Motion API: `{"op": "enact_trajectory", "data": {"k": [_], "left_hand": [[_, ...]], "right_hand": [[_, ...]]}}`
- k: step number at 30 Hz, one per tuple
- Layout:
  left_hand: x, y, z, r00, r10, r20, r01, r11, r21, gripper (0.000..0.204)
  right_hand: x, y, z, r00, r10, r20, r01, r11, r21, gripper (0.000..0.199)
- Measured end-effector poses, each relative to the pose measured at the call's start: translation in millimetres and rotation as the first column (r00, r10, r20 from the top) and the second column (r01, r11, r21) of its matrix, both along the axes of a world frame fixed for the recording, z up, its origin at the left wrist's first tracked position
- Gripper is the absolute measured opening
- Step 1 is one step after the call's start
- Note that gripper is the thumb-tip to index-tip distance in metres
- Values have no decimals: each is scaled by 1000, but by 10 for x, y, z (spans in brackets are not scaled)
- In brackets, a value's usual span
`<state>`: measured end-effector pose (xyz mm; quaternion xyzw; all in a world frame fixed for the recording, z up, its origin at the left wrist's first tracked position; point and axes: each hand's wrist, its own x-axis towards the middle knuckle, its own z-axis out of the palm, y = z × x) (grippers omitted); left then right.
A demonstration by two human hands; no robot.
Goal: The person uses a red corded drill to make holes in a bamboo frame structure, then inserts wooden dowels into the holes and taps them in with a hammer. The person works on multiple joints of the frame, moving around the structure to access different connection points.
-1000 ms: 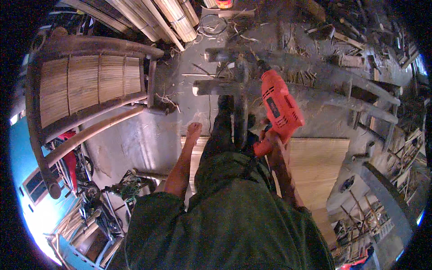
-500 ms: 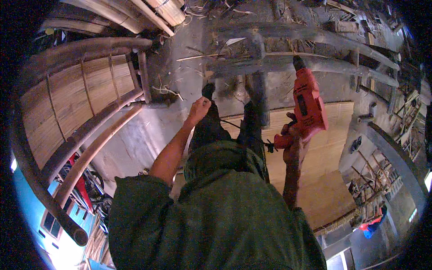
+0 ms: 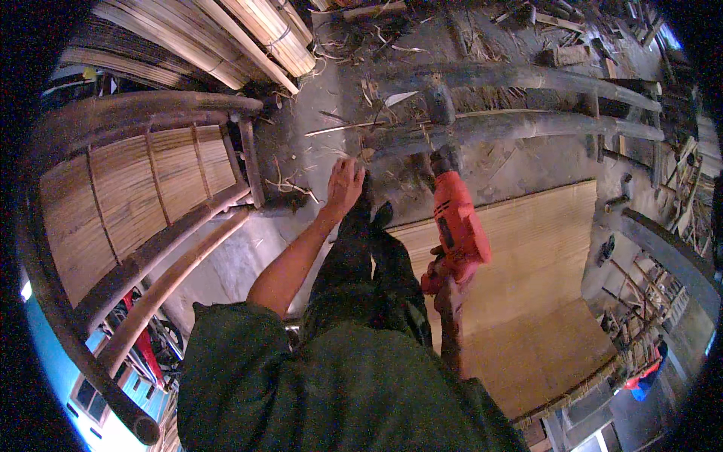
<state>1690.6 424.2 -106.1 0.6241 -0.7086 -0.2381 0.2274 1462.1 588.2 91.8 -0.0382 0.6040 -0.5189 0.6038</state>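
My right hand [image 3: 446, 282] is wrapped round the handle of a red power drill [image 3: 461, 226]. The drill points away from me, its dark chuck and thin bit beside the nearer of two long dark poles [image 3: 527, 129]; whether the bit touches the wood I cannot tell. Ahead and to the left, my left hand [image 3: 346, 185] is held out with nothing visible in it, its fingers stretched toward that pole's left end. A short crosspiece [image 3: 440, 104] joins this pole to the farther one [image 3: 542, 75].
A slatted panel [image 3: 520, 248] lies to my right. At left stands a pole frame with a slatted panel [image 3: 143, 188]. Bundled strips [image 3: 263, 34] lean at the far left. Offcuts and shavings litter the floor. A red motorbike [image 3: 143, 339] stands at lower left.
My right hand has brought the drill leftward and nearer, its bit now by the crosspiece. My left hand has uncurled its fingers and shifted slightly right. The view has shifted a little.
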Motion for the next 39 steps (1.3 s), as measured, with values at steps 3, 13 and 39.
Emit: {"op": "enact_trajectory", "data": {"k": [3, 13, 39], "left_hand": [[-250, -561, -14, 996, -50, 78, 66, 973, -223, 30], [-607, -1233, -190, 878, -463, 122, 418, 866, 274, 49], [-672, -1220, -35, 852, -505, 140, 442, 836, 325, 68]], "right_hand": [[5, 156, -307, 998, 65, 1, -65, 997, -34, 31], [94, 832, -1524, 996, 52, -77, -44, 993, 114, 28], [424, 695, -4215, 772, 294, -564, -467, 864, -188, 31]]}}
